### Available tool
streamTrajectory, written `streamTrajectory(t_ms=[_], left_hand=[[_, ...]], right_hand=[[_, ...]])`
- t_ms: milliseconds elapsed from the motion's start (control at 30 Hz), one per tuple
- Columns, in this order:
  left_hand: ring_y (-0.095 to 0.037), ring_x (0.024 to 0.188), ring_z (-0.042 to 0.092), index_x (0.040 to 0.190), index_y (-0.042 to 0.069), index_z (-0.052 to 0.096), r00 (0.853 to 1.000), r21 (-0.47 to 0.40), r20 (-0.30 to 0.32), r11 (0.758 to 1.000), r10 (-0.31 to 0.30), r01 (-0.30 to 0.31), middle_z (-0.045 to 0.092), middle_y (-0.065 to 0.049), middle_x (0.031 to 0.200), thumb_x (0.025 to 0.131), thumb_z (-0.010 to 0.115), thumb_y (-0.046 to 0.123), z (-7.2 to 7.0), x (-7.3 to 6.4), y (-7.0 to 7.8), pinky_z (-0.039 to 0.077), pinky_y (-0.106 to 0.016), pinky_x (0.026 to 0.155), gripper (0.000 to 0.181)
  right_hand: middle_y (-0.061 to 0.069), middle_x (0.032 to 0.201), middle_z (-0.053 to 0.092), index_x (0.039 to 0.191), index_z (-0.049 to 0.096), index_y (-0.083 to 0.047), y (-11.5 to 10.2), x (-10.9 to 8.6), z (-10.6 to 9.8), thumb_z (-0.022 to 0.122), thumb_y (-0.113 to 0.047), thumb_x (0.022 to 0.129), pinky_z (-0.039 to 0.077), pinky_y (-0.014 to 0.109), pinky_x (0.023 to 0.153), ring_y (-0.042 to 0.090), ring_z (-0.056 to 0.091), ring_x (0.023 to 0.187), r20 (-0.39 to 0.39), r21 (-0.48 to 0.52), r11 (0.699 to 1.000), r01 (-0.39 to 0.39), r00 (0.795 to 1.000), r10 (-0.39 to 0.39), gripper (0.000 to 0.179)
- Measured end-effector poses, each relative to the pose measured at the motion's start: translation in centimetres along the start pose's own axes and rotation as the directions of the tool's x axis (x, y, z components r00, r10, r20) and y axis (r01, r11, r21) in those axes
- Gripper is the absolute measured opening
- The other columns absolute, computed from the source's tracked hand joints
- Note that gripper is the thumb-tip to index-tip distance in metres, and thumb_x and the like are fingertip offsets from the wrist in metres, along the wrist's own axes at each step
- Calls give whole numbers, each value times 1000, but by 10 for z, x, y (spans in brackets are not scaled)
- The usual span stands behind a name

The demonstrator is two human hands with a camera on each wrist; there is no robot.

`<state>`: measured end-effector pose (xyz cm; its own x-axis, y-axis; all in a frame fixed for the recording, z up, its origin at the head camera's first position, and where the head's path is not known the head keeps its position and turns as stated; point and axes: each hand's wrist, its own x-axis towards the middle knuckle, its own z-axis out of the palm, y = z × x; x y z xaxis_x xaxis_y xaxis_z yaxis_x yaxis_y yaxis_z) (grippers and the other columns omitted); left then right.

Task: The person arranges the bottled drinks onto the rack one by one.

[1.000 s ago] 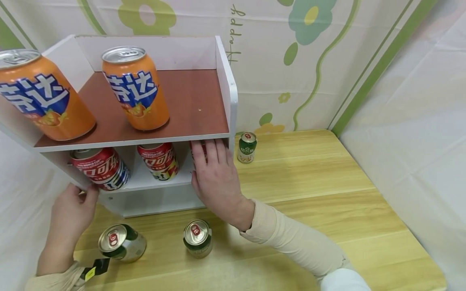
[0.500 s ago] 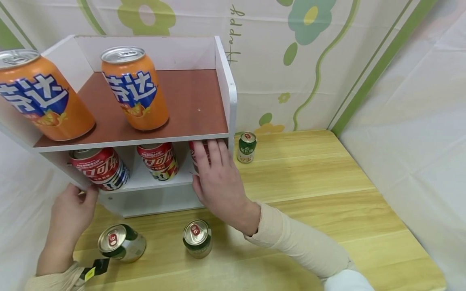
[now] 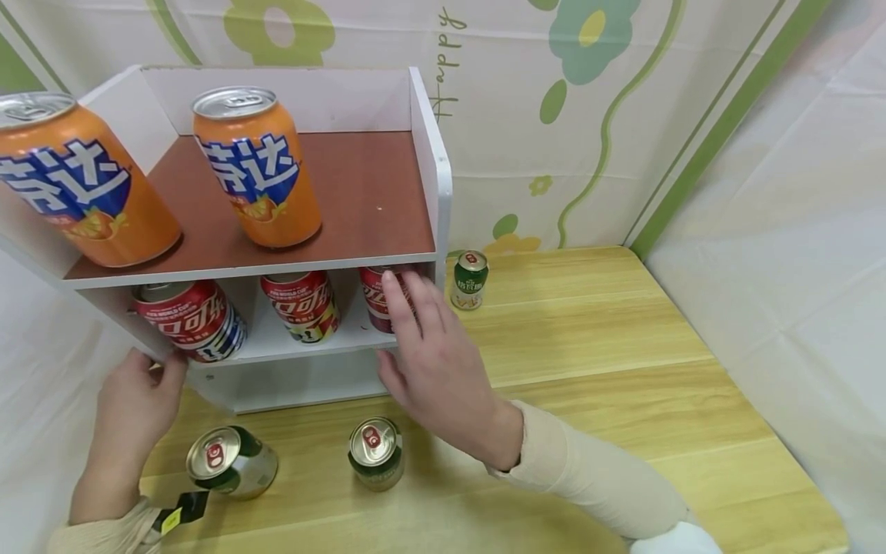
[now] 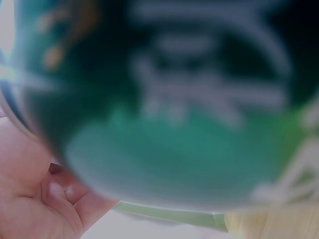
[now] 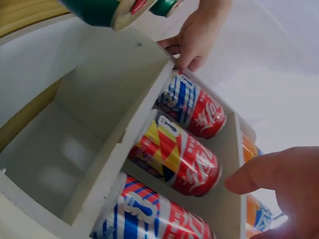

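Note:
A small white shelf unit has three red Coca-Cola cans on its middle level: a left can, a middle can and a right can. My right hand is at the right can, fingers extended, fingertips overlapping its upper side; the can stands upright. In the right wrist view, its thumb is apart from the cans. My left hand grips the unit's left side edge, thumb at the front by the left can. A blurred green can fills most of the left wrist view.
Two orange Fanta cans, a left one and a right one, stand on the brown top board. Green-and-gold cans stand on the wooden table: two in front, including one can, and a back can right of the unit.
My right hand has drawn back toward me and to the right, uncovering more of the right Coca-Cola can. My left hand and the other cans have stayed in place.

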<state>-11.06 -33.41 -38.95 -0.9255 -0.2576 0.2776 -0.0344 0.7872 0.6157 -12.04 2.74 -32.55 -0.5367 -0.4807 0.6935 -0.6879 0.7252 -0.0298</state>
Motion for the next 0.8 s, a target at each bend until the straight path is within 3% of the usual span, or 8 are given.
streamTrajectory(t_ms=[100,167,233,300,633,667,800], left_hand=[[-15,81,60,120,-10,58,1000,-3,4,1000,2,-2,64,-38,113,103,48,19,0,1,0,36,-10,56,35],[-10,79,59,120,-9,58,1000,-9,8,1000,1,-1,64,-38,112,103,48,20,0,1,0,37,-11,55,35],[4,74,49,117,-9,58,1000,-7,8,1000,0,0,64,-37,109,103,48,20,-1,1,1,38,-15,53,34],[9,67,43,113,-8,58,1000,-9,6,1000,1,-1,65,-36,104,103,47,20,-1,1,1,38,-18,50,32],[2,63,44,112,-8,59,1000,-12,-2,1000,6,-6,65,-33,98,102,48,20,0,1,0,38,-22,48,31],[2,63,44,112,-8,59,1000,-12,-2,1000,4,-4,65,-34,99,102,48,20,0,1,0,38,-22,48,31],[11,68,42,114,-9,59,1000,-11,0,1000,0,0,65,-37,105,102,48,20,0,1,0,38,-18,51,33]], right_hand=[[26,147,46,150,36,8,1,-4,-8,75,-18,85,30,37,120,36,44,137,-16,53,998,13,1000,-12,80],[26,147,46,149,36,8,2,-6,-13,75,-17,86,31,36,119,35,45,138,-27,88,996,20,999,-18,79],[26,146,47,148,38,9,3,-10,-17,76,-15,85,35,36,116,35,46,136,-46,121,992,22,999,-16,78],[25,145,48,147,39,9,6,-13,-20,76,-13,84,39,36,114,35,48,135,-68,144,989,15,998,-5,77],[19,142,55,144,46,5,26,-30,-24,76,-13,83,53,42,99,32,53,131,-121,206,976,-76,987,103,70],[19,141,55,143,46,4,29,-32,-24,76,-14,84,55,41,95,31,55,130,-123,217,972,-85,986,114,69],[18,136,58,143,47,3,41,-36,-25,76,-12,84,52,42,99,29,57,125,-128,308,943,-122,977,168,68]])
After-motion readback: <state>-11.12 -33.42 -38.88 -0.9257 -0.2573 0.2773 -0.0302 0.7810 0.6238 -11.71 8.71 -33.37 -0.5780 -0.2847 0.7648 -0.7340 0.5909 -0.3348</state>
